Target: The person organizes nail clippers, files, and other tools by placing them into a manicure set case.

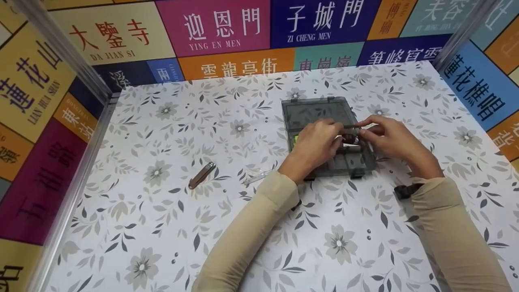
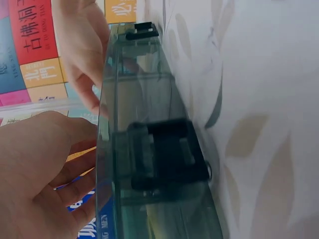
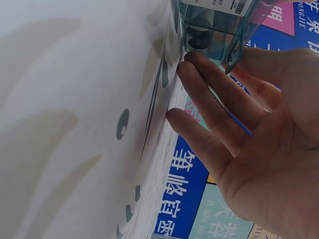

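Observation:
A translucent grey-green compartment box (image 1: 318,113) lies flat on the table, right of centre. Dark latches (image 2: 169,154) sit along its near edge. My left hand (image 1: 318,140) reaches over the box's middle and covers several compartments. From the right side comes my right hand (image 1: 389,136), thumb and index finger pinched together. A small greyish strip (image 1: 351,131) spans the two hands' fingertips; its kind is unclear. Just below it shows a dark brown item (image 1: 350,139). In the right wrist view the other fingers of the right hand (image 3: 239,119) extend beside the box.
A nail clipper (image 1: 202,175) lies on the flowered tabletop (image 1: 154,207), left of the box. Beside the left sleeve is a clear narrow piece (image 1: 258,177), partly hidden. Panels with Chinese lettering (image 1: 221,26) border the table at the back and sides.

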Demonstrator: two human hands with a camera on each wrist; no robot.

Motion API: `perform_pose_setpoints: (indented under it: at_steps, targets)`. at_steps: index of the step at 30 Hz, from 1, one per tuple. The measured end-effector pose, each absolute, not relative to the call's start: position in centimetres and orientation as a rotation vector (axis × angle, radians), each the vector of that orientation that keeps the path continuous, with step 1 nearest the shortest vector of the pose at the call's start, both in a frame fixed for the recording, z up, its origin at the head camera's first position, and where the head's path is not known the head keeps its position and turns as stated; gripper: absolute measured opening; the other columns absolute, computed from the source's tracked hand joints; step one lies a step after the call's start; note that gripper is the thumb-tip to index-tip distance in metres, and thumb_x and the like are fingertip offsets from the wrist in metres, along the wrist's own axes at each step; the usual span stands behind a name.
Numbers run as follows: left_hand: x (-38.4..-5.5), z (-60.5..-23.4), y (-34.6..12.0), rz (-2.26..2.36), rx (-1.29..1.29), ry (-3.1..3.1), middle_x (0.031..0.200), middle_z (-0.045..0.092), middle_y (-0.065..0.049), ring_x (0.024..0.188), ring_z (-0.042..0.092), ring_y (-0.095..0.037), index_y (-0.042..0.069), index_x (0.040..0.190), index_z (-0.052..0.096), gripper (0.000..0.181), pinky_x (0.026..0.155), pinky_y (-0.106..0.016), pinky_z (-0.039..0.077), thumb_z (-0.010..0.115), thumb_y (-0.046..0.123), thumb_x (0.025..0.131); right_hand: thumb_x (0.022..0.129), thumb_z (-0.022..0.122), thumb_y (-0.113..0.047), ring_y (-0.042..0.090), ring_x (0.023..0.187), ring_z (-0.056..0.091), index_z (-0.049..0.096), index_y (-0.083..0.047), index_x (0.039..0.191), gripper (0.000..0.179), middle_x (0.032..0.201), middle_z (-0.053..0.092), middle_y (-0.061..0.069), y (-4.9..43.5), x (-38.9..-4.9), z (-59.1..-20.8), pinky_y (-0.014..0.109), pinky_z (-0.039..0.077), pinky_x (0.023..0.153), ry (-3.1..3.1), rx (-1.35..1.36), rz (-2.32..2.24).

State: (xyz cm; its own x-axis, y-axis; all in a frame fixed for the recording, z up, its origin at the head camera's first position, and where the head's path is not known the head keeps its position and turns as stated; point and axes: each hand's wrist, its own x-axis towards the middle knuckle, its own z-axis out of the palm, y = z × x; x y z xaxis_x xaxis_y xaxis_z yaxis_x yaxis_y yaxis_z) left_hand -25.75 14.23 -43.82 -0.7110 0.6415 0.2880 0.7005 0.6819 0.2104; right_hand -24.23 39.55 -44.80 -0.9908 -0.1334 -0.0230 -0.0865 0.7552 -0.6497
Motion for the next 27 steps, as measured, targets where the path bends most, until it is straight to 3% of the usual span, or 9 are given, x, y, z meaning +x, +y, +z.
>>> perform_pose_setpoints:
  at_steps: [11,18,27]
  targets:
    - [-25.2,-43.8,11.6,-0.466,-1.156,-2.645,0.109,0.075,0.000,0.103,0.074,-0.022,0.016,0.116,0.076,0.023,0.090,-0.041,0.061,0.067,0.035,0.107,0.111,0.062,-0.032,-0.017,0.098,0.064,0.069,-0.016,0.138,0.032,0.127,0.079,0.020,39.4,-24.0,-44.4,0.006,0.045,0.081,2.869,-0.139,-1.020]
    - [-24.3,-43.9,9.6,-0.434,-1.174,-2.613,0.109,0.076,0.001,0.104,0.074,-0.021,0.017,0.114,0.076,0.021,0.090,-0.040,0.061,0.068,0.034,0.107,0.111,0.060,-0.036,0.013,0.117,0.074,0.069,-0.017,0.139,0.035,0.129,0.078,0.019,39.1,-24.0,-44.2,0.008,0.045,0.083,2.863,-0.130,-0.994]
    - [-23.6,-44.3,7.3,-0.454,-1.174,-2.592,0.109,0.076,-0.002,0.104,0.072,-0.025,0.014,0.113,0.076,0.018,0.091,-0.041,0.061,0.070,0.028,0.106,0.111,0.062,-0.032,-0.014,0.099,0.065,0.069,-0.016,0.138,0.032,0.128,0.078,0.019,39.2,-24.0,-44.4,0.006,0.044,0.082,2.872,-0.139,-1.010]
